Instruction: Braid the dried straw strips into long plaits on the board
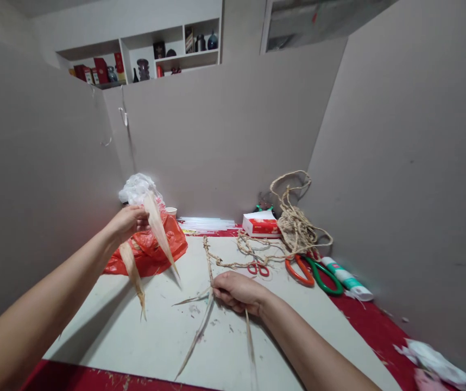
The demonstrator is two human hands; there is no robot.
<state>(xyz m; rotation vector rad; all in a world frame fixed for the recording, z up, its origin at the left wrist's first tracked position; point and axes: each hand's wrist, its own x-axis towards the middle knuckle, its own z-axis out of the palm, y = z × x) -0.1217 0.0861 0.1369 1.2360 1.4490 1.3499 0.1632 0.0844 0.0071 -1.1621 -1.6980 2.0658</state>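
My left hand (129, 222) is raised above the table and closed on pale dried husk strips (157, 228) that hang down from it in two pieces. My right hand (237, 290) rests on the white board (298, 326), fingers closed on the end of a braided husk cord (209, 258). Loose thin strands (196, 334) trail from that hand toward me. The braided cord runs away from my right hand to the back of the table.
A red plastic bag (151, 250) and a white bag (137, 187) sit at back left. Small red scissors (258, 268), large orange-and-green scissors (312, 271), a glue tube (347, 279), a tissue box (262, 224) and a rope tangle (296, 225) lie at right. Cardboard walls enclose the table.
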